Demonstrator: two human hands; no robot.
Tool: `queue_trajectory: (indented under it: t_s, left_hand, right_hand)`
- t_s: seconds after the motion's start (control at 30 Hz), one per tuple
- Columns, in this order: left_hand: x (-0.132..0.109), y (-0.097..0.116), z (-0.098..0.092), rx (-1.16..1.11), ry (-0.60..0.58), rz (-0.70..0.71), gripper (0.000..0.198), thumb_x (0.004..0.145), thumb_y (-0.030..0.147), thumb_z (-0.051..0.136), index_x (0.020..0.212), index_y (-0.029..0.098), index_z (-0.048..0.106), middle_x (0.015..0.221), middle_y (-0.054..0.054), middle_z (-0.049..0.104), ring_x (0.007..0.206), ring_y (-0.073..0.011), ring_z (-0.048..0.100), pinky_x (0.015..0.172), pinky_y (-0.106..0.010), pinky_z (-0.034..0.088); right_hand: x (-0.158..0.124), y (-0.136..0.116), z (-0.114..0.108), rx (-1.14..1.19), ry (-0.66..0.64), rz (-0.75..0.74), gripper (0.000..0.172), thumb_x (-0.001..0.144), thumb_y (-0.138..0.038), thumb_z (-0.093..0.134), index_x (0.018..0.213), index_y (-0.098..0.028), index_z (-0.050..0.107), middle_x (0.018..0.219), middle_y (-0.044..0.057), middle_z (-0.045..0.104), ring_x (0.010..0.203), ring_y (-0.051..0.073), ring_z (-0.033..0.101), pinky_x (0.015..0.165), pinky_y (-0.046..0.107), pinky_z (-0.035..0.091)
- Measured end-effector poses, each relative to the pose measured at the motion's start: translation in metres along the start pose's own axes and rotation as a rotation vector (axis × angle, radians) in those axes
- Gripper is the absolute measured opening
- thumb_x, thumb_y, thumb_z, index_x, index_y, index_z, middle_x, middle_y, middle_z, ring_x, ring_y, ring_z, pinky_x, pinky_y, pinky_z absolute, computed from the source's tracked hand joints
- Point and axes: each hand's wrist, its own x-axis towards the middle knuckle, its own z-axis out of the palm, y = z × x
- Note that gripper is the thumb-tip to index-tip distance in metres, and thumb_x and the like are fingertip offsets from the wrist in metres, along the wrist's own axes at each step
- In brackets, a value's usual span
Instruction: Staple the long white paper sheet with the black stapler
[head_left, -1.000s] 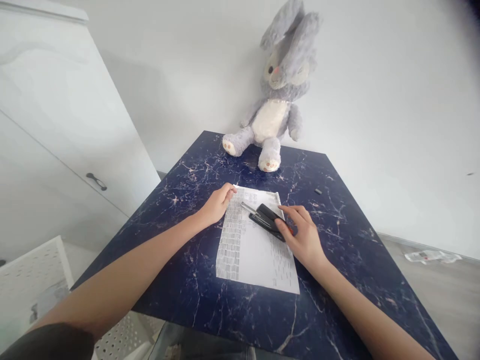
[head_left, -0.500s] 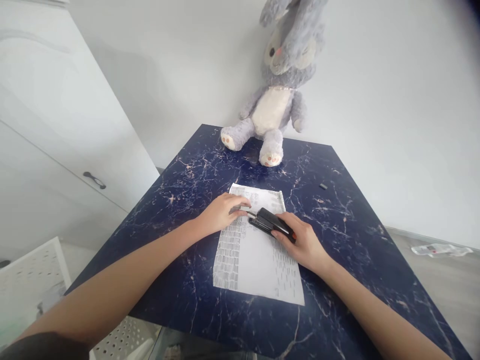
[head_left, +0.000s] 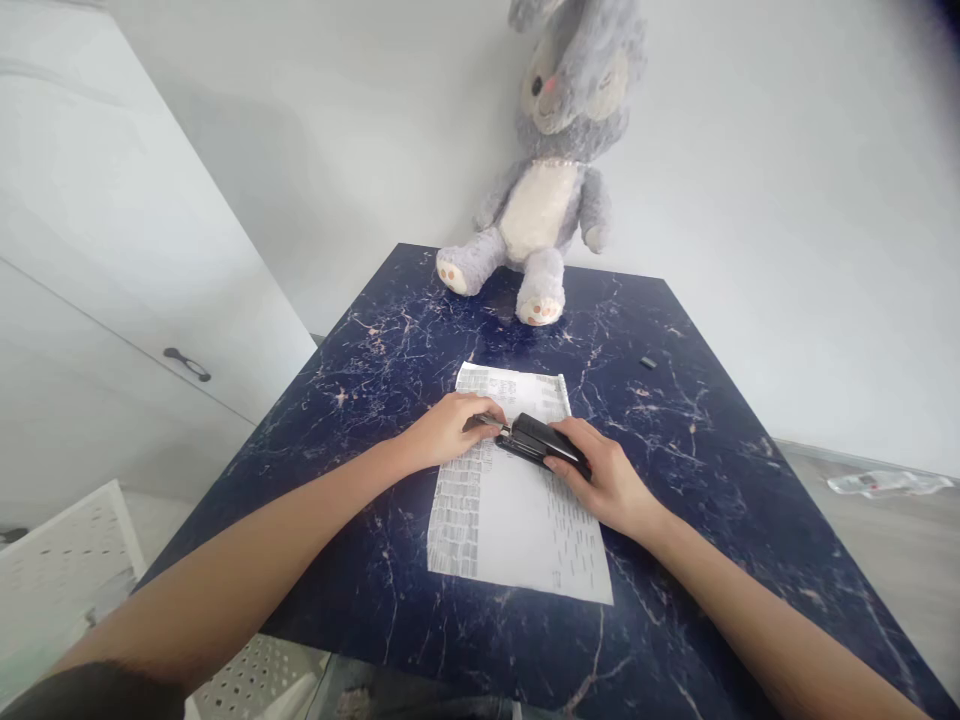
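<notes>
A black stapler (head_left: 536,440) lies on a printed sheet of paper (head_left: 514,510) in the middle of a dark blue marbled table (head_left: 375,560). My right hand (head_left: 604,480) is closed around the stapler's rear end. My left hand (head_left: 450,430) rests on the paper's left side, its fingertips pinched at the stapler's metal front end. What the fingertips grip there is too small to make out.
A grey plush rabbit (head_left: 544,180) sits at the table's far edge against the white wall. A small dark object (head_left: 649,362) lies on the table at the right. A white cabinet (head_left: 112,280) stands to the left, a perforated white surface (head_left: 67,560) below it.
My left hand moved from the paper's far left corner to the stapler's front end. My right hand closed around the stapler's rear, and the stapler shifted slightly toward me.
</notes>
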Motion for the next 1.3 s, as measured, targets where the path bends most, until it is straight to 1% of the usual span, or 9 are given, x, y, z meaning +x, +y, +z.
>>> queue_trajectory:
  t_s: [0.2, 0.33, 0.53, 0.63, 0.8, 0.93, 1.13, 1.2, 1.3]
  left_hand:
    - [-0.001, 0.002, 0.000, 0.028, 0.000, -0.003, 0.015, 0.091, 0.025, 0.069, 0.105, 0.022, 0.075, 0.101, -0.003, 0.076, 0.089, -0.0175, 0.070, 0.084, -0.032, 0.053]
    - [-0.002, -0.002, -0.003, 0.031, 0.008, 0.036, 0.018, 0.091, 0.027, 0.070, 0.107, 0.022, 0.077, 0.103, -0.005, 0.077, 0.094, -0.0193, 0.071, 0.088, -0.034, 0.055]
    - [-0.006, -0.021, -0.027, -0.086, -0.185, 0.075, 0.026, 0.093, 0.029, 0.069, 0.118, 0.029, 0.076, 0.115, -0.005, 0.076, 0.104, -0.0189, 0.071, 0.098, -0.036, 0.054]
    - [-0.006, -0.022, -0.029, -0.162, -0.263, 0.071, 0.030, 0.089, 0.032, 0.074, 0.119, 0.031, 0.076, 0.116, -0.004, 0.076, 0.104, -0.0189, 0.071, 0.096, -0.034, 0.054]
    - [-0.002, -0.007, -0.012, -0.148, -0.194, 0.126, 0.047, 0.077, 0.039, 0.085, 0.121, 0.029, 0.075, 0.108, -0.004, 0.078, 0.103, -0.0215, 0.069, 0.099, -0.037, 0.048]
    - [-0.001, 0.001, -0.002, -0.113, -0.244, 0.185, 0.041, 0.079, 0.043, 0.083, 0.116, 0.027, 0.075, 0.105, -0.003, 0.078, 0.098, -0.0213, 0.069, 0.097, -0.038, 0.045]
    - [0.000, 0.003, -0.006, -0.065, -0.217, 0.222, 0.037, 0.081, 0.048, 0.080, 0.108, 0.023, 0.075, 0.102, -0.005, 0.077, 0.098, -0.0228, 0.069, 0.096, -0.039, 0.044]
    - [0.000, 0.005, -0.006, -0.033, -0.164, 0.177, 0.044, 0.080, 0.053, 0.079, 0.112, 0.024, 0.073, 0.107, -0.006, 0.076, 0.103, -0.0242, 0.068, 0.097, -0.040, 0.046]
    - [-0.003, 0.007, 0.000, 0.088, -0.082, 0.110, 0.052, 0.093, 0.058, 0.062, 0.133, 0.025, 0.063, 0.133, -0.009, 0.067, 0.125, -0.0267, 0.059, 0.108, -0.044, 0.043]
  right_hand:
    - [0.000, 0.000, 0.000, 0.006, 0.006, 0.000, 0.023, 0.100, -0.034, 0.055, 0.119, -0.022, 0.057, 0.102, 0.007, 0.063, 0.090, 0.024, 0.061, 0.076, 0.036, 0.049]
    - [0.000, -0.001, 0.000, 0.005, 0.002, 0.000, 0.022, 0.100, -0.033, 0.055, 0.119, -0.022, 0.057, 0.100, 0.007, 0.063, 0.090, 0.024, 0.060, 0.076, 0.037, 0.048]
    - [0.000, 0.002, -0.006, 0.042, -0.022, 0.004, 0.023, 0.100, -0.033, 0.056, 0.119, -0.022, 0.058, 0.099, 0.007, 0.063, 0.086, 0.022, 0.059, 0.075, 0.036, 0.047]
    - [0.000, 0.000, -0.007, 0.106, -0.024, -0.034, 0.022, 0.099, -0.034, 0.058, 0.117, -0.021, 0.061, 0.099, 0.006, 0.064, 0.087, 0.022, 0.059, 0.075, 0.036, 0.047]
    - [0.001, -0.014, -0.001, 0.237, -0.070, -0.128, 0.021, 0.099, -0.034, 0.060, 0.116, -0.021, 0.064, 0.097, 0.006, 0.066, 0.088, 0.022, 0.059, 0.079, 0.037, 0.046]
    - [-0.001, -0.023, 0.006, 0.253, -0.071, -0.161, 0.023, 0.098, -0.033, 0.061, 0.118, -0.021, 0.064, 0.101, 0.007, 0.067, 0.092, 0.023, 0.059, 0.081, 0.038, 0.046]
    - [0.000, -0.029, 0.005, 0.203, -0.040, -0.151, 0.021, 0.097, -0.034, 0.063, 0.113, -0.021, 0.065, 0.097, 0.007, 0.068, 0.088, 0.022, 0.061, 0.078, 0.036, 0.048]
    - [0.001, -0.026, -0.003, 0.168, -0.024, -0.114, 0.022, 0.096, -0.035, 0.064, 0.113, -0.021, 0.066, 0.098, 0.006, 0.070, 0.086, 0.022, 0.062, 0.076, 0.035, 0.048]
    - [0.001, -0.007, -0.026, 0.059, 0.117, 0.054, 0.026, 0.094, -0.038, 0.065, 0.114, -0.022, 0.067, 0.099, 0.006, 0.072, 0.082, 0.022, 0.064, 0.070, 0.032, 0.048]
